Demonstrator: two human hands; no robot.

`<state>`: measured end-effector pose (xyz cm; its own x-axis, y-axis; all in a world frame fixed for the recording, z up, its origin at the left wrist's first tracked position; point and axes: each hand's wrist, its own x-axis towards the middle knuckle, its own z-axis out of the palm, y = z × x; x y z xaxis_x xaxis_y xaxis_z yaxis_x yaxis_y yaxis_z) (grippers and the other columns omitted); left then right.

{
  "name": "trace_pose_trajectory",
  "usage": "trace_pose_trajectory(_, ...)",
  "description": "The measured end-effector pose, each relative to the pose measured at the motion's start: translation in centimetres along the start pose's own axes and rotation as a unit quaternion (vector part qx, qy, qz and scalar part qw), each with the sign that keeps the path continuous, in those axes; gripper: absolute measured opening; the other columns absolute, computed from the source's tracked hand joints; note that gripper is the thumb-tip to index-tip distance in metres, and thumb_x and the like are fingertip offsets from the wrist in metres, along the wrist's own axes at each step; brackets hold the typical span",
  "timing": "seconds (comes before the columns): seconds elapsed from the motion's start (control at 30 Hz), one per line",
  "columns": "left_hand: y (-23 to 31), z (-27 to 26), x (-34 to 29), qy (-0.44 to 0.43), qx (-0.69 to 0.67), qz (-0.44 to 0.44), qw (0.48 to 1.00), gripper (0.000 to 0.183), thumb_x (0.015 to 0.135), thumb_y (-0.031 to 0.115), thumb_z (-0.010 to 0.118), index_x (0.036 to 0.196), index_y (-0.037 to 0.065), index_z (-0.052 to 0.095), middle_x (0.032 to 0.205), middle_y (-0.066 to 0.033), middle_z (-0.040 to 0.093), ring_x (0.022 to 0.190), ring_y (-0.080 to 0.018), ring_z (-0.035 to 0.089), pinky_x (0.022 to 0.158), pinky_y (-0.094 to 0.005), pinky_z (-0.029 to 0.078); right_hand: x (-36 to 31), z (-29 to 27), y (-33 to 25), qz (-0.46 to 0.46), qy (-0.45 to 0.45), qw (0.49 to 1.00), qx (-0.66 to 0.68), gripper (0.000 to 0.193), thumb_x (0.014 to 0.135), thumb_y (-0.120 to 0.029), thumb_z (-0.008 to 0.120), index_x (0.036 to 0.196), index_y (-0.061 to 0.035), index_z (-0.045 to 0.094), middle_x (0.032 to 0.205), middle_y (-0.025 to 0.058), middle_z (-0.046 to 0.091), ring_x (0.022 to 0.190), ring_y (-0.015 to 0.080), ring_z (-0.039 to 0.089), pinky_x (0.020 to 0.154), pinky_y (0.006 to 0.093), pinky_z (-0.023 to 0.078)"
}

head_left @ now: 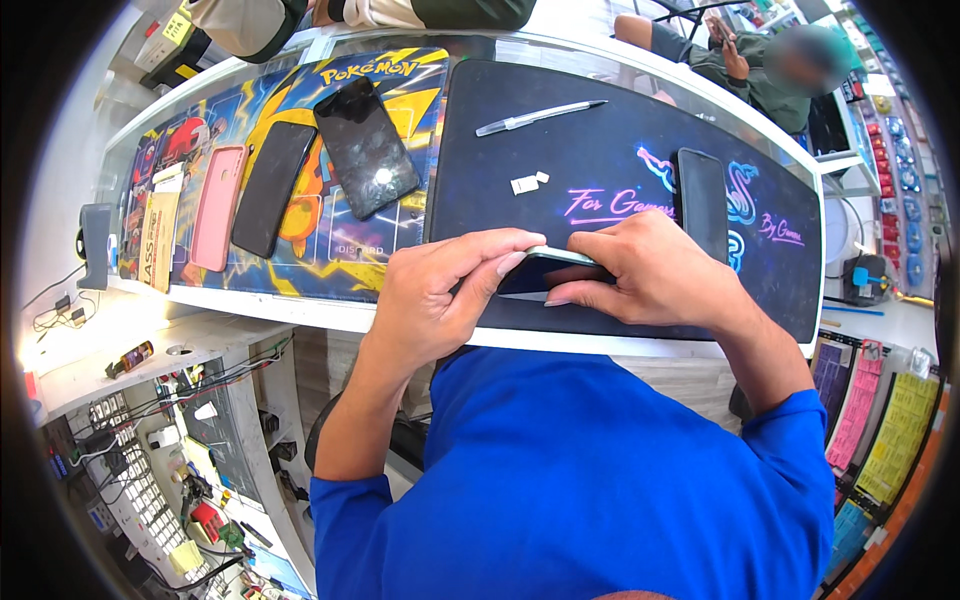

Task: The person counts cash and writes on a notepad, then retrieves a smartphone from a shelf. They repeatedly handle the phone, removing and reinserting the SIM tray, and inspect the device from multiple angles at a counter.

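Note:
A thin phone (565,256) is held between my hands just above the dark mat, tilted so that mostly its edge shows. My left hand (440,290) closes on its left end, with thumb and index finger pinching the corner. At its right end, my right hand (650,268) has its fingers bent against the phone, with the thumb tip lower down. Beyond my hands, two small white card-like pieces (525,185) lie on the mat. A clear pen (540,118) rests farther off. Close to my right hand lies a dark phone (703,205).
On the colourful cartoon mat (400,270) to the left lie a black phone (367,147), another dark phone (272,190), a pink phone case (218,208) and a slim box (158,240). A seated person (770,75) is at the far right. A keyboard (140,485) sits lower left.

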<state>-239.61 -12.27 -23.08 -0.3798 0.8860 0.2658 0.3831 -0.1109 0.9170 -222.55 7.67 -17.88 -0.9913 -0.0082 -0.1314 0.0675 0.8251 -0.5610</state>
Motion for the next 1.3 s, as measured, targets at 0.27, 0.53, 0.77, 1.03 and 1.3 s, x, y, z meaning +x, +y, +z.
trace_pose_trajectory(0.27, -0.7, -1.7, -0.9, -0.087, 0.064, -0.016, 0.994, 0.017, 0.102, 0.005, 0.072, 0.116, 0.005, 0.081, 0.103, -0.0074, 0.083, 0.073, -0.0125, 0.072, 0.065, -0.0273, 0.053, 0.4, 0.8, -1.1, 0.001, -0.052, 0.995, -0.081, 0.044, 0.101, -0.041, 0.076, 0.082, -0.0042, 0.059, 0.064, 0.0142, 0.061, 0.061, 0.0374, 0.065, 0.059, 0.0466, 0.048)
trace_pose_trajectory(0.53, 1.2, -3.1, -0.3, -0.162, 0.173, 0.057, 0.97, 0.025, 0.098, 0.003, 0.072, 0.121, 0.009, 0.078, 0.099, -0.0101, 0.08, 0.078, -0.0275, 0.076, 0.067, -0.0363, 0.056, -0.1, 1.5, -2.0, -0.006, -0.035, 0.991, -0.13, 0.042, 0.101, -0.038, 0.076, 0.081, -0.0057, 0.059, 0.063, 0.0119, 0.059, 0.06, 0.035, 0.065, 0.06, 0.0448, 0.049)
trace_pose_trajectory(0.77, 3.5, -3.6, 0.5, -0.232, 0.256, 0.054, 0.937, 0.023, 0.097, 0.007, 0.073, 0.12, 0.009, 0.076, 0.093, -0.0111, 0.078, 0.079, -0.0301, 0.076, 0.069, -0.0412, 0.057, -0.5, 1.8, -1.9, -0.027, -0.019, 0.991, -0.133, 0.038, 0.103, -0.035, 0.072, 0.087, -0.0021, 0.065, 0.064, 0.0141, 0.066, 0.062, 0.0362, 0.07, 0.058, 0.0459, 0.054)
trace_pose_trajectory(1.03, 6.2, -3.6, 2.4, -0.331, 0.36, 0.077, 0.869, 0.018, 0.097, 0.006, 0.071, 0.115, 0.004, 0.07, 0.083, -0.0144, 0.074, 0.076, -0.0329, 0.075, 0.066, -0.0436, 0.056, -0.7, 2.2, -1.7, -0.04, -0.004, 0.989, -0.143, 0.036, 0.101, -0.034, 0.073, 0.087, -0.0019, 0.067, 0.065, 0.0134, 0.067, 0.063, 0.0352, 0.071, 0.06, 0.0456, 0.055)
trace_pose_trajectory(1.3, 8.2, -2.3, 2.7, -0.351, 0.397, 0.08, 0.844, 0.023, 0.093, 0.005, 0.07, 0.116, 0.002, 0.068, 0.087, -0.0138, 0.075, 0.079, -0.0317, 0.075, 0.066, -0.0434, 0.056, -0.9, 2.2, -1.8, -0.048, 0.006, 0.989, -0.141, 0.029, 0.1, -0.029, 0.073, 0.089, -0.0022, 0.069, 0.067, 0.0136, 0.069, 0.066, 0.0329, 0.073, 0.062, 0.0445, 0.056)
